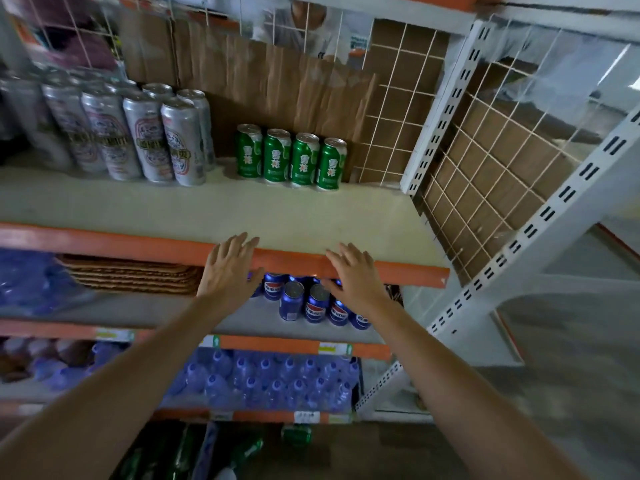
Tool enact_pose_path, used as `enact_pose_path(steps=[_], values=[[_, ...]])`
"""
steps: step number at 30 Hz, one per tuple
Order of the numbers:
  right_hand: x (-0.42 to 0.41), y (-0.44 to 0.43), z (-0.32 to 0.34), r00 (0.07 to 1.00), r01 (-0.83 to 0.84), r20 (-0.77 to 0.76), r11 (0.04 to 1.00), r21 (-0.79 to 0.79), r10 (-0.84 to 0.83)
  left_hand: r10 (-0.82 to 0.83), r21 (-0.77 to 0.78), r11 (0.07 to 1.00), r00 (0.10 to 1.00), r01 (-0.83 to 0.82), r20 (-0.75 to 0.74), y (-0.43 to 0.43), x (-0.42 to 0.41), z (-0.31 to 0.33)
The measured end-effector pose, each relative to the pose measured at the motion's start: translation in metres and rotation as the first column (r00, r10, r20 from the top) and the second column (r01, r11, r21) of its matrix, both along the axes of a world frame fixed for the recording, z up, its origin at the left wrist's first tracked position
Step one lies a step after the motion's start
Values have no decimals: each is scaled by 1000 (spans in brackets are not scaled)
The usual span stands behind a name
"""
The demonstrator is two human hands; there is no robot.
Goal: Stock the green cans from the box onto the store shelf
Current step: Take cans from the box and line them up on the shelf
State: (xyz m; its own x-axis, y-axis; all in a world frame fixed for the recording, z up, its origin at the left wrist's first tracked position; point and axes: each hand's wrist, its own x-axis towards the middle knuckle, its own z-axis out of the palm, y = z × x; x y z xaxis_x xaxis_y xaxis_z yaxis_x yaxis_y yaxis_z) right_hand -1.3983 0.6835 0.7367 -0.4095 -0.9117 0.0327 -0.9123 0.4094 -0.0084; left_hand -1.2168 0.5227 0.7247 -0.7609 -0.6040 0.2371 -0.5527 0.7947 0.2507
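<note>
Both forearms reach up from the lower edge of the view, and the left hand (230,268) and right hand (353,275) lie side by side, apart, in front of the orange front edge (104,237) of the store shelf (242,209). Each hand has its fingers (239,241) straight and slightly spread, holding nothing, with the tips over the shelf's front edge; whether they touch it cannot be told. Four green cans (292,157) stand upright in a close row at the back of the shelf, towards its right rear corner, just before a brown cardboard sheet (277,81) and a white wire grid (398,116). To their left, with a gap between, stand taller silver cans (138,133) in rows running towards the left edge. On the shelf below, behind the hands, blue cans (311,303) stand in a group, and lower still lie packs of blue-capped water bottles (270,379). Green shapes (296,434) near the floor are too blurred to name.
</note>
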Motion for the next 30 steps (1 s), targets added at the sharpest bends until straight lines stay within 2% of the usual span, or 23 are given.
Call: enact_pose_path(steps=[9, 15, 20, 30], values=[[58, -8, -15, 963, -266, -29, 963, 44, 267, 167, 76, 982, 983, -173, 78, 33, 84, -23], [115, -50, -19, 927, -374, 46, 923, 85, 372, 246, 75, 964, 964, -254, 96, 24, 160, -27], [180, -83, -37, 875, -481, 106, 874, 71, 473, 400, 143, 896, 904, -420, 151, 22, 238, -42], [281, -134, -80, 762, -648, 168, 732, 211, 626, 570, 211, 756, 781, -620, 254, 45, 348, -81]])
